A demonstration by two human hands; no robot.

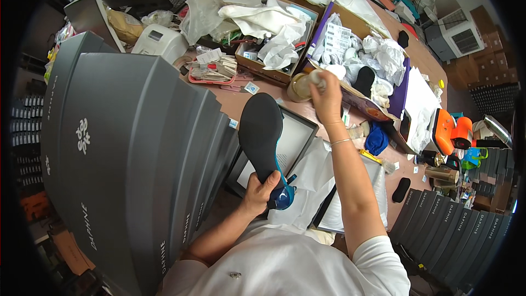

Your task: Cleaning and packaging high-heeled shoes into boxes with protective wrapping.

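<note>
Closest in, the left hand [257,191] is clamped around the heel end of a blue high-heeled shoe [264,142], fingers wrapped over the glossy blue heel cup so that the dark sole faces up toward the camera and the toe points away; held this way the whole underside is exposed and steady, which looks like a grip chosen for working on or inspecting the sole. Under the shoe lies an open grey shoe box [293,142] lined with white tissue paper [318,172], set right in front of the person where a shoe can go straight down into it. To the left a tall row of flat grey shoe-box lids or cartons [126,148] stands on edge, stacked close so one can be drawn off at a time, and a similar row of dark boxes [460,225] stands at the lower right. Further out, the right hand [327,96] is raised over the table [422,57], fingers closed around a small pale item next to a roll of tan packing tape [298,86]; what exactly it pinches I cannot tell. Beyond it sit cardboard trays [274,71] heaped with crumpled white paper and plastic bags, an orange tool [452,131] to the right, and a small white label printer [159,41] at the far left.
</note>
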